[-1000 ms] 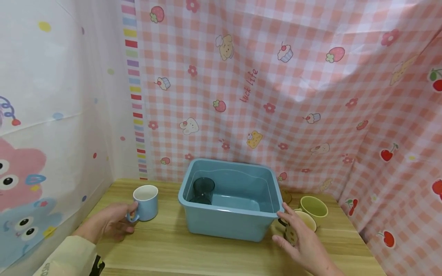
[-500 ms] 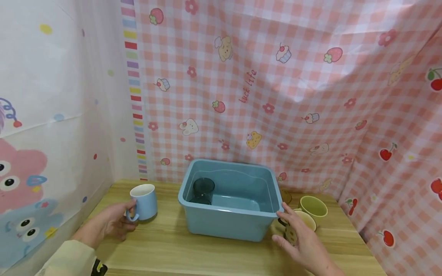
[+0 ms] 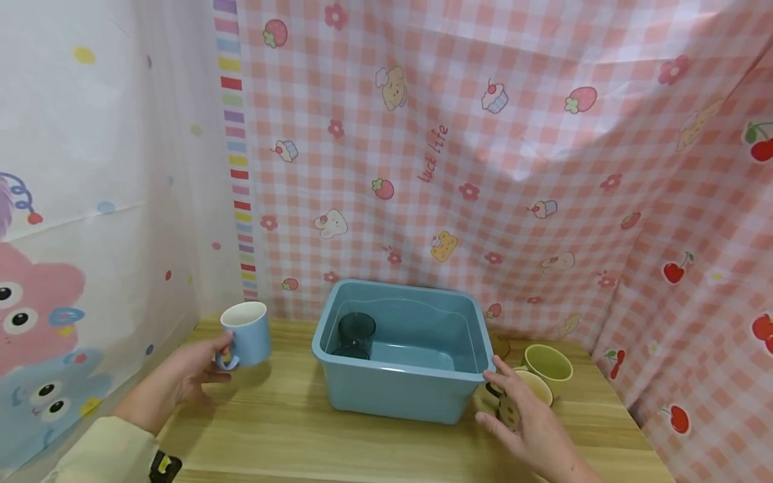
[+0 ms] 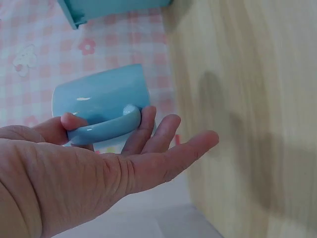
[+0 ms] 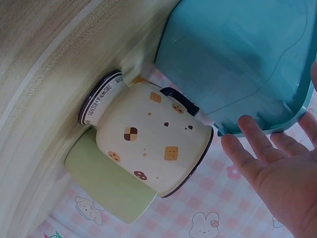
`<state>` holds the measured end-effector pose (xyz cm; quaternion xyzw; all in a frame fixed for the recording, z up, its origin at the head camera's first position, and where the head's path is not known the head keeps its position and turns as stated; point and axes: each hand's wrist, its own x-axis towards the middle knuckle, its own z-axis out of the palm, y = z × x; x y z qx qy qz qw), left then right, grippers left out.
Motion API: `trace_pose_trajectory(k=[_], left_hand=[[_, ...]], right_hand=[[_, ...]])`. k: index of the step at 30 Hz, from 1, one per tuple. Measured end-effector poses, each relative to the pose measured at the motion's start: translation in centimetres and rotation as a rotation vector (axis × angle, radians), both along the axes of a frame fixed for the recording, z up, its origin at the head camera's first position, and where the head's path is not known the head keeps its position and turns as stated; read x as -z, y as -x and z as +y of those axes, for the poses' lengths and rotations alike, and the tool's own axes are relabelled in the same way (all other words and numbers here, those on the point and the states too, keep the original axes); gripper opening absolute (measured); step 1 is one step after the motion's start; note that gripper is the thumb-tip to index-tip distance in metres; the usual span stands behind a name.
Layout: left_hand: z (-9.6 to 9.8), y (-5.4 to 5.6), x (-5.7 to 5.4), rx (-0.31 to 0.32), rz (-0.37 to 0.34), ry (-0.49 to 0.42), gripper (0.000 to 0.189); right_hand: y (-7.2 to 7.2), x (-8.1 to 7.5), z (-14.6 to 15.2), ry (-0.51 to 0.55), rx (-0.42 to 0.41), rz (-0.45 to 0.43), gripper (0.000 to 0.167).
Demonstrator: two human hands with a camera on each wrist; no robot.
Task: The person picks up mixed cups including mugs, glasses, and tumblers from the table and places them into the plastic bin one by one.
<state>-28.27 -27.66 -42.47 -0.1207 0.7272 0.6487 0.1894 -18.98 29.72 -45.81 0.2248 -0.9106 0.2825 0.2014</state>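
Observation:
A light blue mug (image 3: 252,341), white inside, hangs a little above the table at the left. My left hand (image 3: 194,370) pinches its handle (image 4: 106,130) between thumb and fingers, the other fingers spread below. A blue plastic tub (image 3: 398,396) stands mid-table, with dark see-through glassware (image 3: 357,329) in its left end. My right hand (image 3: 531,422) rests its fairly straight fingertips on the tub's right rim, thumb apart. Just beyond that hand, partly hidden by it in the head view, stands a cream mug (image 5: 153,134) with cookie prints and a dark handle.
A green cup (image 3: 548,362) stands against the cream mug at the right. Something amber (image 3: 500,345) shows behind the tub's right side. Pink checked cloth (image 3: 423,221) hangs close behind the wooden table (image 3: 290,429), and a white printed sheet (image 3: 121,268) hangs at the left.
My left hand has lifted the blue mug off the table, up and slightly to the left. The right hand and the tub have stayed in place.

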Motion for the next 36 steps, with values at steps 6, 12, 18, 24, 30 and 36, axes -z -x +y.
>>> trace_pose_trajectory(k=[6, 12, 18, 24, 30, 36], left_hand=[[0.6, -0.4, -2.4, 0.013, 0.053, 0.004, 0.05], [1.2, -1.0, -5.0, 0.024, 0.103, 0.003, 0.05], [2.1, -1.6, -7.2, 0.026, 0.143, -0.001, 0.05], [3.1, -1.9, -8.6, 0.022, 0.166, 0.001, 0.048], [4.3, -2.0, -10.0, 0.03, 0.184, -0.015, 0.046], [5.8, -2.1, -11.3, 0.048, 0.204, -0.033, 0.044]], right_hand=[[0.0, 0.0, 0.0, -0.002, 0.002, 0.003, 0.067], [0.1, 0.1, 0.0, 0.004, -0.006, 0.015, 0.067], [0.1, 0.1, 0.0, 0.003, 0.003, 0.013, 0.067], [0.0, 0.2, 0.0, 0.002, 0.01, 0.017, 0.068], [0.1, 0.3, 0.0, 0.004, 0.007, 0.025, 0.067], [0.1, 0.3, 0.0, -0.004, 0.002, 0.041, 0.068]])
